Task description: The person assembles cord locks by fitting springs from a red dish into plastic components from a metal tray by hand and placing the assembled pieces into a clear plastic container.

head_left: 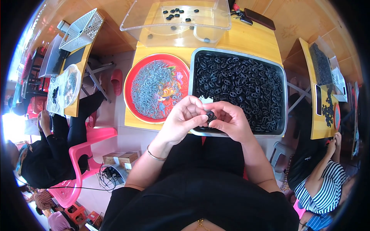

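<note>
A small black plastic piece with two round holes is pinched in front of me, between the fingertips of both hands. My left hand closes thumb and fingers on its left side. From the other side my right hand grips it, fingers curled. Just beyond and to the right is a metal tray heaped with black pieces of the same kind. A round red tray with a printed pattern lies to the left, holding many small grey screws. My fingers partly hide the piece.
A clear plastic bin with several black pieces stands at the table's far side. A brown wallet-like case and keys lie far right. People work at side tables left and right. A pink chair stands at left.
</note>
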Available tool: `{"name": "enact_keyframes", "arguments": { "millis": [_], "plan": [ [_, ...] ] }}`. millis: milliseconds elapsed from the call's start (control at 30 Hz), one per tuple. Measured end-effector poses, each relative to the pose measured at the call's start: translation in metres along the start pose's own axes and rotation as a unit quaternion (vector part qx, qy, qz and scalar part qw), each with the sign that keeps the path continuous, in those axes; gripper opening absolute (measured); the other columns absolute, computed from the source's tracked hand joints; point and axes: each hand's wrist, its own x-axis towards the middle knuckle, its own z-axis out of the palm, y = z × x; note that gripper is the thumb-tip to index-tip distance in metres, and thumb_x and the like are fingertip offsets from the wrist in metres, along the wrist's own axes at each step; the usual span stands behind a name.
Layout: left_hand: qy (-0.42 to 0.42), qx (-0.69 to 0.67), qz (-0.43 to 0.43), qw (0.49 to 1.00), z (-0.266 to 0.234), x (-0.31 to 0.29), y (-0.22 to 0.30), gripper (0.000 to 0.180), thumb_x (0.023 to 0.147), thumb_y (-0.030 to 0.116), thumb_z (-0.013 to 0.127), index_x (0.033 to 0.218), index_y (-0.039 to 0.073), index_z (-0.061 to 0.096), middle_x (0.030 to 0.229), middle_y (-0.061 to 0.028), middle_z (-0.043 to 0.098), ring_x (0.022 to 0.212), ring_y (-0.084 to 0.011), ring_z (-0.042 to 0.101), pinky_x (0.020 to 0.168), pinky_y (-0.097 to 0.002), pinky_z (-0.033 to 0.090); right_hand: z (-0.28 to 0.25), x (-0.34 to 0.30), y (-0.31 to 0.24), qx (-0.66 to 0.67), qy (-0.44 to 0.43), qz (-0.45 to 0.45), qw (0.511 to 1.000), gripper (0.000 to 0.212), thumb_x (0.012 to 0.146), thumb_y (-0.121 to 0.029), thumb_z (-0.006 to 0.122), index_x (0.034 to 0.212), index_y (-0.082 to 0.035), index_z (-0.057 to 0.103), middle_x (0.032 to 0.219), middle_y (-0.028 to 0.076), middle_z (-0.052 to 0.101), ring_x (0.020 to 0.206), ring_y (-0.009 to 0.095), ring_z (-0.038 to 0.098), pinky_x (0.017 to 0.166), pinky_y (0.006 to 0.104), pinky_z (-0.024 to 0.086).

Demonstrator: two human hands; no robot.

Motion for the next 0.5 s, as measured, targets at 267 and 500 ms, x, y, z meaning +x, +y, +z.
{"name": "enact_keyframes", "arguments": {
  "millis": [267,500],
  "plan": [
    [-0.027,-0.055,-0.078,0.995,-0.006,-0.002,0.001,0.026,0.079,-0.001,0.059,0.097,0.006,0.041,0.081,-0.0070,0.059,0.071,-0.0109,0.058,0.064,-0.0204,0.047,0.007,-0.002,0.009,0.022,0.014,-0.009,1.000,0.026,0.072,-0.005,0.070,0.095,0.000,0.059,0.075,0.000,0.054,0.064,0.004,0.051,0.055,0.0174,0.040],
    [-0.047,-0.043,-0.100,0.993,-0.007,0.004,0.005,0.026,0.080,-0.002,0.058,0.098,0.005,0.041,0.080,-0.0072,0.058,0.071,-0.0115,0.059,0.063,-0.0212,0.048,0.011,-0.002,0.005,0.000,0.065,-0.058,0.996,0.021,0.074,-0.004,0.068,0.093,0.000,0.061,0.072,-0.001,0.054,0.059,0.003,0.051,0.054,0.0166,0.041]
  ]
}}
